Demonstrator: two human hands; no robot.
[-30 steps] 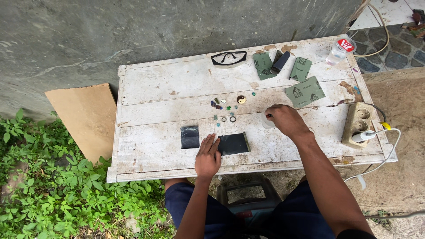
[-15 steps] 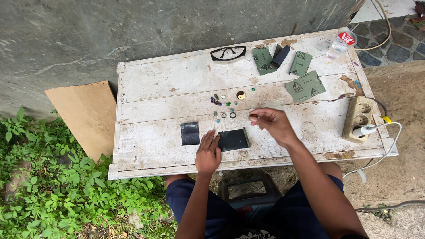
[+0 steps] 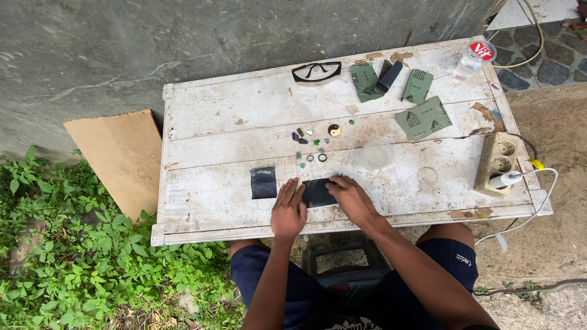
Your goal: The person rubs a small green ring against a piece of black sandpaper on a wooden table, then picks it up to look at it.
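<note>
My left hand [image 3: 288, 209] lies flat on the white wooden table [image 3: 208, 201], its fingertips on the left edge of a dark sheet of sandpaper [image 3: 318, 192]. My right hand [image 3: 351, 197] rests on the right part of the same sheet, fingers pressed down; whether it pinches something small I cannot tell. A second dark sheet [image 3: 263, 183] lies just left of my left hand. Small coloured stones and two rings [image 3: 316, 157] are scattered above the sheets. A small cup of cloudy water [image 3: 376, 154] stands up and to the right of my right hand.
Safety glasses [image 3: 316, 71], green sandpaper sheets [image 3: 423, 117], a dark block [image 3: 389, 76] and a plastic cup [image 3: 472, 60] lie along the far edge. A power strip with a white plug [image 3: 502, 164] sits at the right edge. Cardboard [image 3: 119, 156] leans left of the table, beside plants.
My right hand has come back from the right side of the table, past the small stones, down onto the dark sandpaper sheet. My left hand has stayed at the sheet's left edge.
</note>
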